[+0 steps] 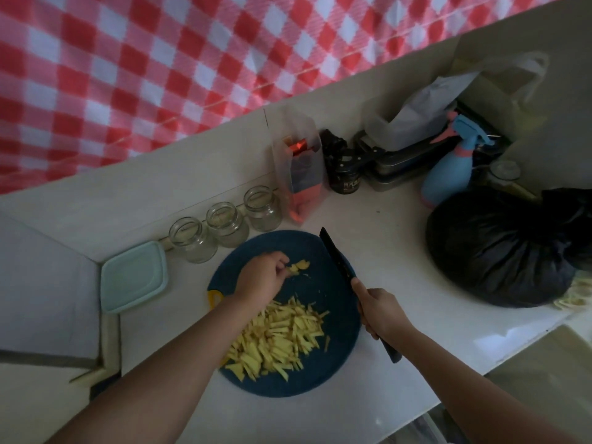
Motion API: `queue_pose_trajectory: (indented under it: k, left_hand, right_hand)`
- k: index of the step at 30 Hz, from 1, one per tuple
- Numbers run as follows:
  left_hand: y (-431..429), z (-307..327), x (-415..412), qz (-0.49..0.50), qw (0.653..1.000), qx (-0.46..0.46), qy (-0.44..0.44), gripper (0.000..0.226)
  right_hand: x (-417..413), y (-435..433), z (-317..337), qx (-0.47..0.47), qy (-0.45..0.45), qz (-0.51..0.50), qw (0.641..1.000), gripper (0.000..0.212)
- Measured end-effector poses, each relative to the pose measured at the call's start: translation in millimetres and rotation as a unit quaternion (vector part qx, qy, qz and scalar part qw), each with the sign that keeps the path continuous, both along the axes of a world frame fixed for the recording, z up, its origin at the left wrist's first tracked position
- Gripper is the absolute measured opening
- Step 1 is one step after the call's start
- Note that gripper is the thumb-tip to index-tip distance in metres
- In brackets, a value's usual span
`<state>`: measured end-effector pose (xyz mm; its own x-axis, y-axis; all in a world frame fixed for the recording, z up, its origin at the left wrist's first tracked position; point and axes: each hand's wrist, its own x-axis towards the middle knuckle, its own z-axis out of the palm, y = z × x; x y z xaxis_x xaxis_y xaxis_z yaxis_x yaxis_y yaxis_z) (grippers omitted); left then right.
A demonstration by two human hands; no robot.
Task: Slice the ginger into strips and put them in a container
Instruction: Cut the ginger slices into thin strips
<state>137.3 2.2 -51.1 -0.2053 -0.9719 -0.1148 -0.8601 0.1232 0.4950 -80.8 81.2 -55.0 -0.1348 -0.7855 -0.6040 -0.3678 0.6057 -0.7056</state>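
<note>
three glass jars (226,224), one knife (336,254), one cutting board (333,302), one lidded container (133,277)

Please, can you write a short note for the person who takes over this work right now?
Left hand: pinches the last ginger pieces at the far side of the cutting board.
Right hand: grips the knife.
Done: a pile of strips on the board.
Left: slice those pieces, then move all the strips into the container, lid on, left of the board.

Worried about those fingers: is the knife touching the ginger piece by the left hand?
Apart. The head view shows bare board between the knife and the ginger piece.
</note>
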Motion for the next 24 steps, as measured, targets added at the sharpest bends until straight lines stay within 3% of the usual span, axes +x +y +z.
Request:
queue_pose_trajectory:
  k: [5,8,11,15,21,24]
  left_hand:
    - [-24,-8,-20,-0.056,0.997,0.052,0.011,0.039]
    - [-29,-13,-28,-0.071,0.996,0.056,-0.015,0.028]
    - [-33,-16,-27,-0.053,0.997,0.060,0.022,0.011]
    - [-45,-8,-18,-0.020,0.995,0.055,0.075,0.014]
    - [-50,-10,13,-0.007,0.988,0.152,0.039,0.014]
    - [-47,-14,15,-0.001,0.988,0.146,0.059,0.011]
  right_hand:
    - [1,2,-8,-0.012,0.027,0.019,0.999,0.058]
    - [3,0,-11,-0.020,0.037,0.029,0.999,0.061]
    - [3,-1,-15,-0.021,0.041,0.032,0.998,0.062]
    - [5,-4,-17,-0.023,0.052,0.049,0.997,0.061]
    - [6,-7,-18,-0.017,0.063,0.051,0.997,0.062]
    - [6,-7,-19,-0.021,0.066,0.054,0.996,0.062]
